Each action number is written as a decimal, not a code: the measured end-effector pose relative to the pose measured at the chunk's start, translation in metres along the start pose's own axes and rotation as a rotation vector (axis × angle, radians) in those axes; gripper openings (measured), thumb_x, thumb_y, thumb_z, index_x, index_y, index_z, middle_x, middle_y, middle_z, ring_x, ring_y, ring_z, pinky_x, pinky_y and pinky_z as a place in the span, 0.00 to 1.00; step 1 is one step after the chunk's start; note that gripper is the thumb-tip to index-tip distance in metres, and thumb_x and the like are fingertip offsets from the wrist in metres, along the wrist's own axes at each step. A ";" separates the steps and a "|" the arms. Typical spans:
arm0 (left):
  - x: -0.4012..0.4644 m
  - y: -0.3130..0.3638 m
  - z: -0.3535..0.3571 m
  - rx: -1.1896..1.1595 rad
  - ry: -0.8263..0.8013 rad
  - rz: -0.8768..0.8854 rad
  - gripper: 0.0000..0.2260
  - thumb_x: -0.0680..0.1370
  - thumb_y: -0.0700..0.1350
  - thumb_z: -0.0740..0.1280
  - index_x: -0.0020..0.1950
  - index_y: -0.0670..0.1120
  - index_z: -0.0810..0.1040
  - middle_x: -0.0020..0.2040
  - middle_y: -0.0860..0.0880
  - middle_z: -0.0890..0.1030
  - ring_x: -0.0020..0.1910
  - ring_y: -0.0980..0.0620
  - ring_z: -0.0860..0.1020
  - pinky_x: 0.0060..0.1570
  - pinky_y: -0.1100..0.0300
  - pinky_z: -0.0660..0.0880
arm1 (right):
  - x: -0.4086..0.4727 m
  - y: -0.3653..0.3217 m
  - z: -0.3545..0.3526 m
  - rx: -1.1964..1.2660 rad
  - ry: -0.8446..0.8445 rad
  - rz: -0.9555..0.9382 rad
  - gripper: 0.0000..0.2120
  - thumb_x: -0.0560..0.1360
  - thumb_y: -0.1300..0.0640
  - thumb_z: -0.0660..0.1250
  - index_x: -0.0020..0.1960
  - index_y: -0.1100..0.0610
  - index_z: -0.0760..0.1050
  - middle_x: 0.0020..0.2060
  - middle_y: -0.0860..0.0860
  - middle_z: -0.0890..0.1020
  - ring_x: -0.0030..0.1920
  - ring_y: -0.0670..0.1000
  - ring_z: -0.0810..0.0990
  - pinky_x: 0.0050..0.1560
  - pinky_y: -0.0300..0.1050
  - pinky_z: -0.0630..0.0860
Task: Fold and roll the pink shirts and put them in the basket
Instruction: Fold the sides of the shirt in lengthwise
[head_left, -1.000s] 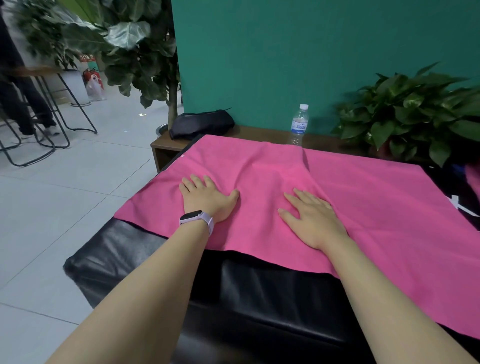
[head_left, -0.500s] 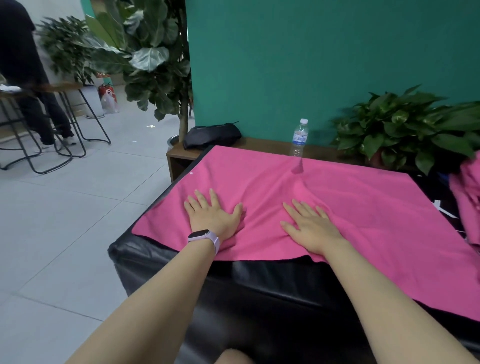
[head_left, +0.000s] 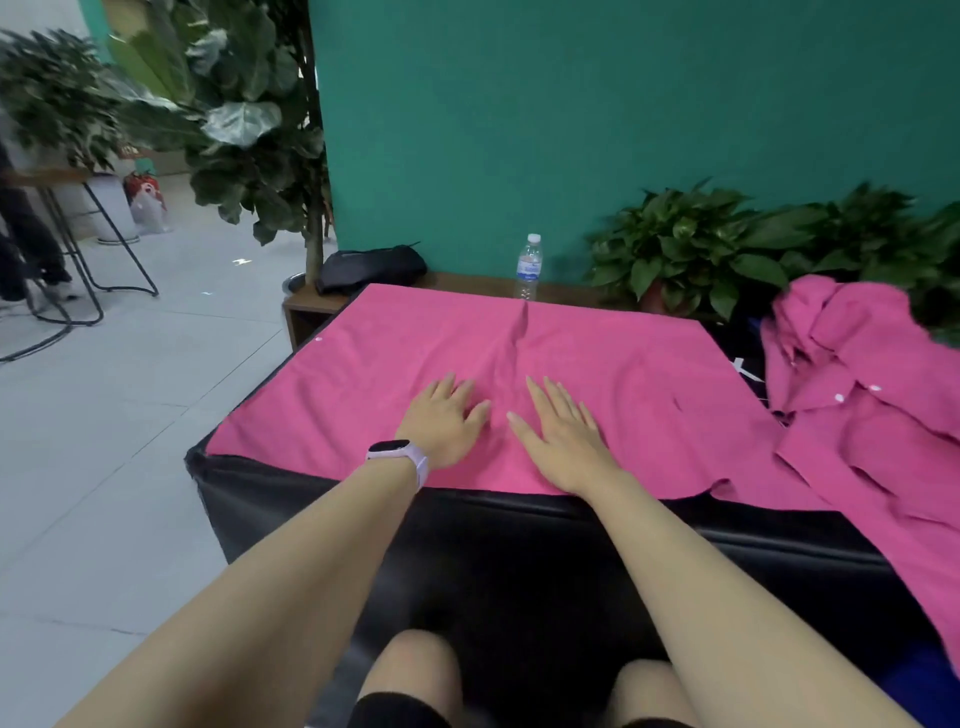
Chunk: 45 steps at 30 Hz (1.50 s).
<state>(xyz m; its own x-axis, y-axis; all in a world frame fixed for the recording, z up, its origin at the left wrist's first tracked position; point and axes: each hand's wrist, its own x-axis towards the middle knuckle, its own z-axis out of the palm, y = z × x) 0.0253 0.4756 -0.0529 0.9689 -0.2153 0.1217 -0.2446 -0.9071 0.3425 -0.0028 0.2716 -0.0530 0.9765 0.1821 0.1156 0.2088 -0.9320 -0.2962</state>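
A pink shirt (head_left: 597, 358) lies spread flat over a black leather ottoman (head_left: 311, 499). My left hand (head_left: 444, 423), with a watch on the wrist, rests flat on the cloth near its front edge. My right hand (head_left: 563, 434) lies flat beside it, fingers straight, a small gap between the two hands. A second pink shirt (head_left: 862, 395) with white buttons lies crumpled at the right end of the ottoman. No basket is in view.
A low wooden bench (head_left: 311, 306) behind the ottoman carries a black bag (head_left: 369, 262) and a water bottle (head_left: 529, 265). Potted plants (head_left: 691, 249) stand against the green wall. A tall plant (head_left: 249, 119) and stools (head_left: 78, 249) stand on the tiled floor at left.
Both hands have slid closer together toward the middle of the shirt. The view has pulled back and swung right, bringing the crumpled second shirt into sight.
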 end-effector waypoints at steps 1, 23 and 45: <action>-0.002 0.014 0.009 0.014 -0.030 0.040 0.29 0.84 0.61 0.49 0.82 0.49 0.57 0.82 0.45 0.53 0.81 0.44 0.51 0.78 0.47 0.50 | -0.003 0.004 -0.005 -0.009 0.049 0.005 0.36 0.78 0.29 0.38 0.82 0.43 0.45 0.82 0.47 0.46 0.81 0.46 0.41 0.80 0.55 0.36; 0.007 0.035 0.031 0.200 -0.170 0.109 0.39 0.74 0.76 0.43 0.82 0.60 0.45 0.82 0.56 0.45 0.81 0.48 0.43 0.79 0.46 0.40 | -0.076 0.225 -0.071 -0.124 -0.104 0.501 0.32 0.84 0.37 0.43 0.83 0.49 0.43 0.82 0.49 0.43 0.82 0.51 0.44 0.81 0.53 0.44; -0.034 0.118 0.025 0.177 -0.011 0.197 0.27 0.81 0.64 0.53 0.65 0.45 0.74 0.66 0.42 0.74 0.65 0.41 0.72 0.67 0.45 0.68 | -0.170 0.198 -0.073 -0.333 0.079 0.390 0.30 0.83 0.37 0.50 0.77 0.54 0.65 0.78 0.57 0.63 0.78 0.58 0.60 0.75 0.57 0.59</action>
<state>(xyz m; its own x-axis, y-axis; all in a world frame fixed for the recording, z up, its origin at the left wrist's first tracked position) -0.0351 0.3670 -0.0397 0.9039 -0.3969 0.1597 -0.4191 -0.8963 0.1445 -0.1312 0.0335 -0.0623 0.9686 -0.2108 0.1319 -0.2107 -0.9774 -0.0153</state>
